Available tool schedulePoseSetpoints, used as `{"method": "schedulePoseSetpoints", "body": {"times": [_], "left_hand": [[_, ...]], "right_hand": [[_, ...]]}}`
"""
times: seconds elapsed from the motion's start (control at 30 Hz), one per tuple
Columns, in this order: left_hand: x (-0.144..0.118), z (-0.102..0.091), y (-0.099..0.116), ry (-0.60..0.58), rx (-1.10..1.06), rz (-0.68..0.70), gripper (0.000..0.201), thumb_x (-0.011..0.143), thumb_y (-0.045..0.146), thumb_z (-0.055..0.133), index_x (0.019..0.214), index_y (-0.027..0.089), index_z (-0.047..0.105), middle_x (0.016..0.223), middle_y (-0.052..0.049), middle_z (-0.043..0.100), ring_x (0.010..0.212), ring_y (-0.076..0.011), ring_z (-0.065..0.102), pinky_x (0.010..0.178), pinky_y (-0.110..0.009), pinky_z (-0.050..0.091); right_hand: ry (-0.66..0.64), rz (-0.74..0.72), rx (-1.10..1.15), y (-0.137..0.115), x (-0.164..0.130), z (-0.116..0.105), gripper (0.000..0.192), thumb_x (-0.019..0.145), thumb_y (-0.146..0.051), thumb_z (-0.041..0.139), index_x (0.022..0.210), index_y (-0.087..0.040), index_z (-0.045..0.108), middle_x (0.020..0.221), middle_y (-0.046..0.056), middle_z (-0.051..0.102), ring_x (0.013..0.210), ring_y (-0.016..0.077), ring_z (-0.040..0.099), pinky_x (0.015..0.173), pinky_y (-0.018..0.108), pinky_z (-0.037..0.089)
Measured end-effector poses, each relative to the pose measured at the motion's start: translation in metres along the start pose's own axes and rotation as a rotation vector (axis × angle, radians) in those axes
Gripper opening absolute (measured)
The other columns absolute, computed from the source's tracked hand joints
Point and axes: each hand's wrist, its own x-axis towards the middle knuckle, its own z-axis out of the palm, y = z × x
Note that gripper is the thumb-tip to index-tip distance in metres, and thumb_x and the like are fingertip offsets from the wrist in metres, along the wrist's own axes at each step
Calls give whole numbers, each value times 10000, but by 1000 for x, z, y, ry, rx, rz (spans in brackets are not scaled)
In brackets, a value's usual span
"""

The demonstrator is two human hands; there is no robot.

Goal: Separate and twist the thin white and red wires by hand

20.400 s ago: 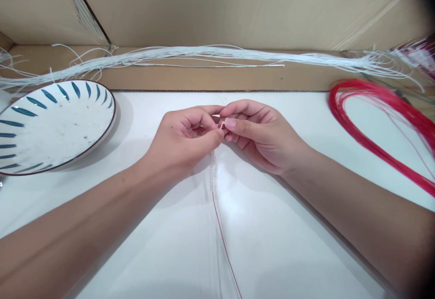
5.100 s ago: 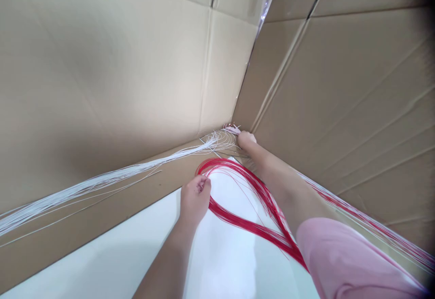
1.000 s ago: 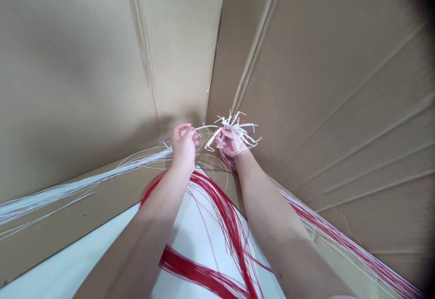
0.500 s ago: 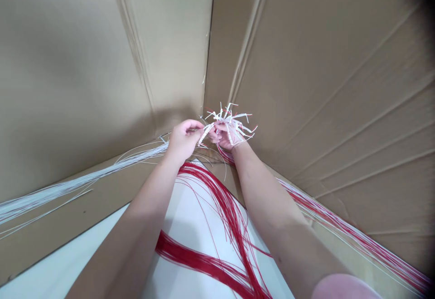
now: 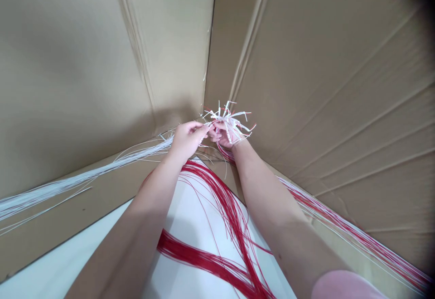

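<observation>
Fingertips [image 5: 203, 129] of left hand [image 5: 186, 138] pinched together on one white end of red-and-white bundle [image 5: 227, 119], clamped just beside in curled right hand [image 5: 227, 138]; nearer, red strands [image 5: 195, 253] on white tabletop [image 5: 180, 217]; leftward, white strands [image 5: 118, 164].

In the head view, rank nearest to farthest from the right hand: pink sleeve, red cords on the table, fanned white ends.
1. Fanned white ends: at the right hand.
2. Red cords: on the table, below.
3. Pink sleeve: lower right corner.
</observation>
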Motion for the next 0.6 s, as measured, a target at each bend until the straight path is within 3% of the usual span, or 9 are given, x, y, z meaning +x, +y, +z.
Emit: {"method": "schedulePoseSetpoints", "body": {"times": [0.23,0.6], "left_hand": [[0,1,2,-19,-47,-43,176,813,341,749,800,167,770,766,-72,761,731,-184,672,692,-309,495],[-2,0,4,8,-24,-27,244,708,330,863,838,205,699,725,-12,715,628,-144,569,610,-284,371]], "right_hand": [[36,22,-15,4,-2,-3,317,1007,-403,638,844,-136,590,635,-72,443,474,42,329,427,165,291],[70,62,-71,3,-2,1,248,1024,-374,622,952,-138,605,671,-68,459,494,48,381,445,165,341]]}}
